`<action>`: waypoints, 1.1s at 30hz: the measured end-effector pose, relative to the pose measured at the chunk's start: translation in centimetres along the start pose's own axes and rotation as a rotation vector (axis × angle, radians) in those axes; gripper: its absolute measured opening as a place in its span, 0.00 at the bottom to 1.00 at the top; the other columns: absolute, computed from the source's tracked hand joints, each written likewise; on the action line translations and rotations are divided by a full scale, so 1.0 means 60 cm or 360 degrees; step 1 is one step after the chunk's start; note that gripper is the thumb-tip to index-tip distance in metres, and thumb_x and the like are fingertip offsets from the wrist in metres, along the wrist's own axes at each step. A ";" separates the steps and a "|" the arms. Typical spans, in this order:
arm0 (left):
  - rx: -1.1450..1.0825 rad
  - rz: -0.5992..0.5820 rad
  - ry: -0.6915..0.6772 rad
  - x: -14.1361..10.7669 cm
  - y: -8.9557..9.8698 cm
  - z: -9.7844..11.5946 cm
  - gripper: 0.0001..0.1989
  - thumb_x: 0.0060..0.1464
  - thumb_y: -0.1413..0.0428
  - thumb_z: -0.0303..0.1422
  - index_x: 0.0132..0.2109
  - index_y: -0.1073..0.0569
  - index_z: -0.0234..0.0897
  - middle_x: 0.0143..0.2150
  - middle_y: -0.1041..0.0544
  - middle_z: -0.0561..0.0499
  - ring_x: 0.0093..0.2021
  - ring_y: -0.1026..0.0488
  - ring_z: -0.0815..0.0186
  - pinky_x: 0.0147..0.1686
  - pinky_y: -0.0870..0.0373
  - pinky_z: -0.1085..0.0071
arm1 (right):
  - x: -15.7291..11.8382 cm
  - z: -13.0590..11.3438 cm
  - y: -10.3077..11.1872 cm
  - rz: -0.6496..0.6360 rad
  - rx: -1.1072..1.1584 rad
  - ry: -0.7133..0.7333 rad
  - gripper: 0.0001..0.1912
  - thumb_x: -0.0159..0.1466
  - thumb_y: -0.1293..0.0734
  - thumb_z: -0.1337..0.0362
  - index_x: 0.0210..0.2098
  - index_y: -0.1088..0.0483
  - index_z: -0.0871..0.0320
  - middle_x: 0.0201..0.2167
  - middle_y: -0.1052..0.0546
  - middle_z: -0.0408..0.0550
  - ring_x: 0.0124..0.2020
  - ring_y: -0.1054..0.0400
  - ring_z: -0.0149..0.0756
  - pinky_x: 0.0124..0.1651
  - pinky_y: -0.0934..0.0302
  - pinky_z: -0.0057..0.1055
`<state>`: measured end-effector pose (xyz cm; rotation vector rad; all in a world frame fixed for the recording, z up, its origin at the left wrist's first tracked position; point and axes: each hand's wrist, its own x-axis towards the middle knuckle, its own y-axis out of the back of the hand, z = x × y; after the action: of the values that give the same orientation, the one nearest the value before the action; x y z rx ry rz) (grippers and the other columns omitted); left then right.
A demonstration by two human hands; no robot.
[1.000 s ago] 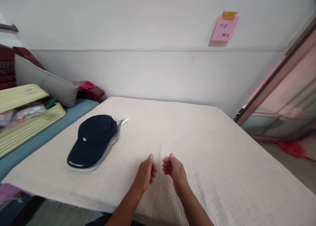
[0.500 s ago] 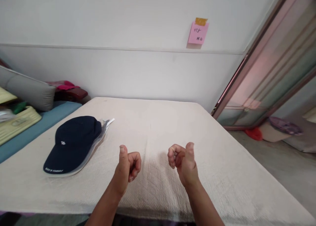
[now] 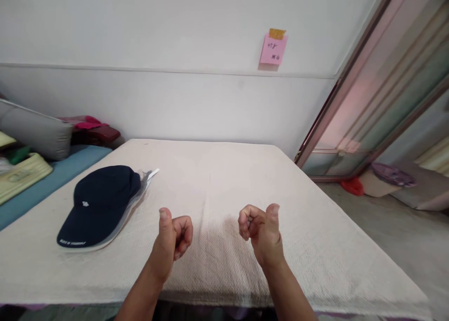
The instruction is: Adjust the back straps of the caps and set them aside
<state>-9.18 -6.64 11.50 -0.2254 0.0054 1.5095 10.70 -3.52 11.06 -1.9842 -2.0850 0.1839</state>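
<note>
Currently, left hand (image 3: pixel 168 241): raised over the cloth (image 3: pixel 224 171), thumb up and apart from its curled fingers, nothing held; nearest to the cap.
Right hand (image 3: pixel 268 241): mirrors it, thumb up, fingers curled in loosely toward the other hand, nothing held. Cloth runs between the two.
Cap (image 3: pixel 101 195): dark blue, on the cloth left of both hands, crown up, brim toward the near left. No hand touches it.
Wrap (image 3: pixel 133 202): looks like clear plastic, along the cap's right side. White strip (image 3: pixel 153 174) sticks out at the far end.
Counter edges: far one along the wall (image 3: pixel 175 106), right one slanting out from near the door frame (image 3: pixel 322 117), near one across the bottom, closer in than the hands.
Left side: blue pad (image 3: pixel 84 155) with grey cushion (image 3: pixel 42 131), beyond the cap.
Note (image 3: pixel 273 50): pink, taped to the wall.
</note>
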 end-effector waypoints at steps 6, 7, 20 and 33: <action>0.0006 0.0014 0.0002 -0.001 0.004 0.000 0.38 0.46 0.74 0.65 0.19 0.39 0.37 0.13 0.48 0.58 0.15 0.57 0.75 0.17 0.64 0.73 | -0.001 0.008 0.000 -0.0008 -0.0014 -0.0012 0.40 0.57 0.58 0.32 0.19 0.36 0.58 0.13 0.42 0.41 0.16 0.50 0.28 0.21 0.56 0.28; 0.0011 0.0014 0.0000 -0.001 0.004 0.001 0.38 0.46 0.74 0.65 0.19 0.39 0.37 0.13 0.48 0.58 0.15 0.57 0.75 0.17 0.64 0.73 | -0.001 0.008 -0.001 -0.0008 -0.0021 -0.0007 0.40 0.58 0.58 0.32 0.19 0.36 0.58 0.13 0.42 0.42 0.16 0.50 0.28 0.21 0.56 0.28; 0.0020 0.0065 0.0001 -0.003 0.008 0.004 0.38 0.46 0.75 0.65 0.19 0.39 0.37 0.13 0.47 0.58 0.15 0.56 0.75 0.17 0.63 0.72 | 0.001 0.006 -0.005 0.0022 -0.0049 -0.0035 0.40 0.55 0.57 0.30 0.19 0.36 0.58 0.14 0.41 0.42 0.16 0.49 0.28 0.20 0.55 0.29; 0.0054 0.0113 0.0084 0.007 0.014 -0.003 0.38 0.49 0.74 0.63 0.18 0.39 0.37 0.12 0.47 0.57 0.14 0.56 0.75 0.17 0.62 0.73 | 0.010 0.025 0.000 -0.0002 -0.0075 -0.0042 0.39 0.59 0.57 0.33 0.18 0.37 0.58 0.14 0.42 0.42 0.16 0.50 0.29 0.21 0.56 0.29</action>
<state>-9.98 -6.22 11.13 -0.2397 0.0817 1.5727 10.26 -2.82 9.69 -2.0181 -2.1260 0.1631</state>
